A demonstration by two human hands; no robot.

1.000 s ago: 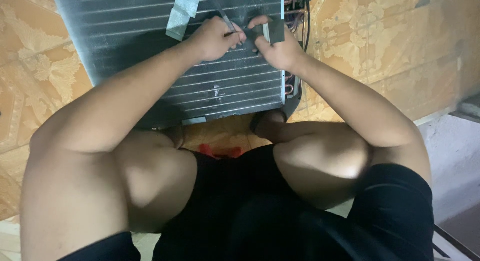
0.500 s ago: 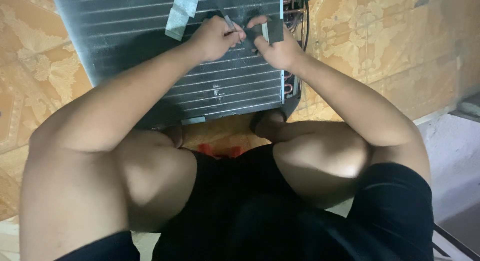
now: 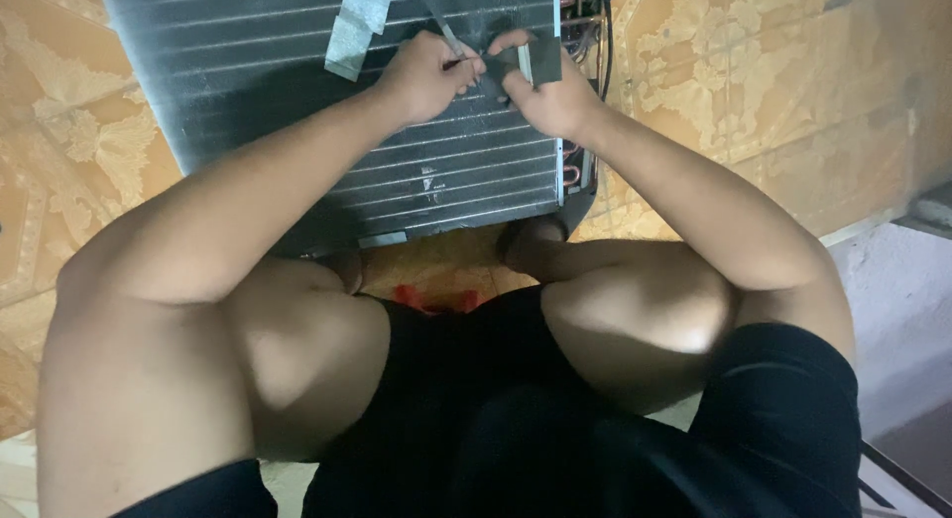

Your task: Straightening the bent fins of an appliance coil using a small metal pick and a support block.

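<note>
A finned metal coil (image 3: 297,102), grey with thin horizontal tubes, lies on the patterned floor in front of me. My left hand (image 3: 421,77) is closed around a thin metal tool (image 3: 439,24) whose tip rests on the fins. My right hand (image 3: 550,92) grips a dark flat piece (image 3: 543,60) held against the coil, right beside the left hand. Both hands nearly touch at the coil's upper right part. Strips of grey tape (image 3: 355,22) stick to the fins left of the hands.
Copper tube bends and black cables (image 3: 585,22) run along the coil's right edge. Orange patterned floor tiles (image 3: 754,92) surround it. My bare knees and black shorts (image 3: 496,409) fill the lower view. A pale concrete step (image 3: 897,310) is at the right.
Both hands stay at the same spot on the coil, with only small shifts of the fingers and tool. The view has drifted slightly.
</note>
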